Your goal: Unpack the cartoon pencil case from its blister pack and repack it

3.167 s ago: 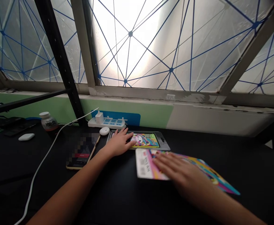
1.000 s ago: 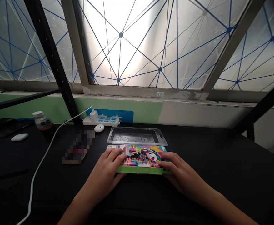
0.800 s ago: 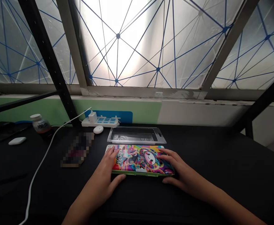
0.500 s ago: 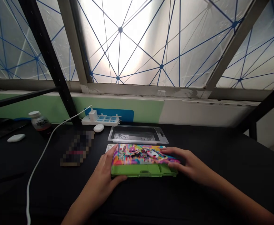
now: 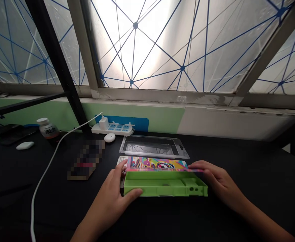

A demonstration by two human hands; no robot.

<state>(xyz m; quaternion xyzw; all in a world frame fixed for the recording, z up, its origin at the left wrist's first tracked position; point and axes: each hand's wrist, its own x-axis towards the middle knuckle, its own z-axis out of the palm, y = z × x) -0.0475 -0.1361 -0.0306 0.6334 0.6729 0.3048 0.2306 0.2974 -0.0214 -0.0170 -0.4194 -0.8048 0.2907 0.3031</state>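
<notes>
Head view: left hand (image 5: 109,198) curled round the left end of a green plastic box (image 5: 164,188), thumb along the front edge, apparently gripping. Right hand (image 5: 220,178) has fingers extended, touching the right edge of the printed cover (image 5: 157,164); grip unclear. Box sits on a black table (image 5: 250,201), just before a clear plastic tray (image 5: 153,147). Even pressure at both ends steadies it. Bottle (image 5: 47,128) label too small to read.

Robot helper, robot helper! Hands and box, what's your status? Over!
Left hand gripping green plastic case, left end; right hand at colourful cover; clear plastic tray just behind.
</notes>
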